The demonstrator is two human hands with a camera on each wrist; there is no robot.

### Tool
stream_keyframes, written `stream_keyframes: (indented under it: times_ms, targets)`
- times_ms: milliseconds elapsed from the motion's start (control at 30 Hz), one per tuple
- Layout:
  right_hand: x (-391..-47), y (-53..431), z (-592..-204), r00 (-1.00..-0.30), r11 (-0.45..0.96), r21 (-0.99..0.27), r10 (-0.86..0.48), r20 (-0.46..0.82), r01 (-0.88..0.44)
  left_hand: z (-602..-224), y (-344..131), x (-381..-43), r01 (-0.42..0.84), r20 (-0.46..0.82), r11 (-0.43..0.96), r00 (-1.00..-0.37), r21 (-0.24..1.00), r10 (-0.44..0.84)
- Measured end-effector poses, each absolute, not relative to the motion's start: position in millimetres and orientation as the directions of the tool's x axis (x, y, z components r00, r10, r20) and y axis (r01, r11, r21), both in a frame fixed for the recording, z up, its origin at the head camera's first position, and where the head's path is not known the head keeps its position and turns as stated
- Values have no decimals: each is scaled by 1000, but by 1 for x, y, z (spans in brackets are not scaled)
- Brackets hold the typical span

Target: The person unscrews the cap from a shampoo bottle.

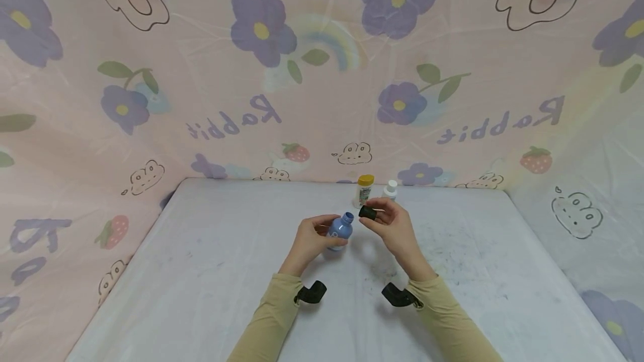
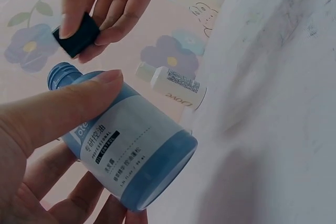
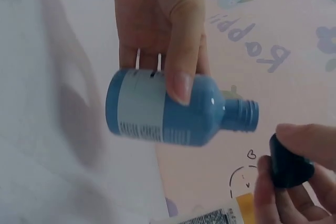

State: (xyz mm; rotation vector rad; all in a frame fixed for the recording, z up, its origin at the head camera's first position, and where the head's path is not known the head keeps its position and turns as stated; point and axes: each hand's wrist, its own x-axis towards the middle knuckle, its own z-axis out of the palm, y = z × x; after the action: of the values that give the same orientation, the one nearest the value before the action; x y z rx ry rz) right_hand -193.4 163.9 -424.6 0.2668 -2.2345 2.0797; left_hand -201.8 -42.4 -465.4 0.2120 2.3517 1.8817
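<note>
My left hand (image 1: 311, 240) grips a small blue shampoo bottle (image 1: 340, 229) round its body, thumb across the front. The bottle is tilted, and its bare threaded neck (image 3: 242, 115) points toward my right hand. A pale label (image 2: 123, 142) with dark print wraps the bottle. Between thumb and fingers, my right hand (image 1: 394, 228) pinches a black cap (image 1: 368, 213), held apart from the neck by a short gap. In the left wrist view the cap (image 2: 76, 35) shows just above the bottle's mouth.
Behind my right hand stand a white bottle with a yellow lid (image 1: 364, 189) and a white Dove bottle (image 2: 178, 86) with a white cap. The white tabletop (image 1: 201, 272) ends at a patterned pink cloth (image 1: 322, 127). Black wrist mounts (image 1: 312, 293) sit at both sleeves.
</note>
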Motion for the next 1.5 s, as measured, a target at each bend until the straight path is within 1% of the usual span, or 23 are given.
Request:
stream_keyframes:
  times_ms: [167,300,433,533,667,833,933,1067,1267,1500]
  targets:
    - [-195,166,-427,-983,144,-977,-113,144,-160,-466,-48,-202,32,-6,222,-986,975,170]
    - [-202,164,-441,-982,240,-957,-125,139,-166,-468,-54,-205,38,2,231,-988,972,155]
    - [-206,157,-451,-972,345,-910,-138,193,-229,-471,-62,-208,39,7,216,-989,976,148]
    - [-208,151,-453,-964,385,-884,-148,223,-263,-471,-68,-210,38,7,218,-990,975,142]
    - [-209,141,-444,-961,362,-894,-180,211,-264,-471,-75,-214,38,10,210,-991,977,135]
    - [-212,132,-436,-953,283,-927,-242,181,-248,-472,-82,-225,51,30,185,-993,981,117]
    - [-224,131,-451,-953,286,-927,-246,176,-245,-474,-86,-234,49,32,197,-996,979,89]
    - [-242,131,-470,-955,334,-909,-237,176,-250,-476,-89,-246,51,42,220,-998,974,48]
    - [-258,127,-478,-967,361,-904,-185,173,-231,-480,-90,-262,67,64,235,-998,970,19]
    - [-277,118,-481,-966,384,-891,-186,181,-241,-485,-89,-276,93,98,212,-995,973,-13]
